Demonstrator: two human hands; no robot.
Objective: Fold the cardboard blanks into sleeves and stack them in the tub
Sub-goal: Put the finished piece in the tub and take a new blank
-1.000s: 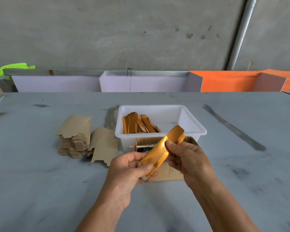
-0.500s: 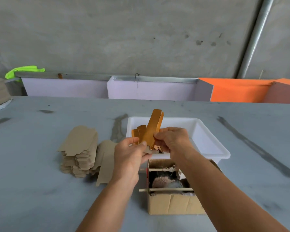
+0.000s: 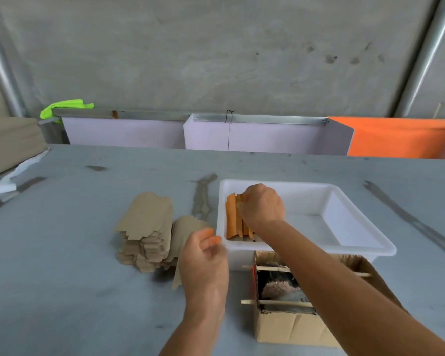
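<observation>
A white plastic tub (image 3: 350, 242) sits on the grey table. Several golden folded sleeves (image 3: 233, 217) stand on edge in its left end. My right hand (image 3: 262, 205) reaches into the tub, its curled fingers on the sleeve at the right of that row. My left hand (image 3: 203, 255) hovers just left of the tub's near corner, fingers loosely curled and holding nothing. A stack of brown flat cardboard blanks (image 3: 145, 229) lies left of the tub, with one loose blank (image 3: 184, 236) leaning beside it, partly behind my left hand.
A small open cardboard box (image 3: 293, 327) with wooden sticks across its top stands just in front of the tub. White and orange panels (image 3: 254, 134) line the table's far edge. Paper and boards (image 3: 5, 155) lie at the far left.
My right hand has carried the folded sleeve into the tub and lowered it against the row. My left hand has let go and drawn back toward the blanks.
</observation>
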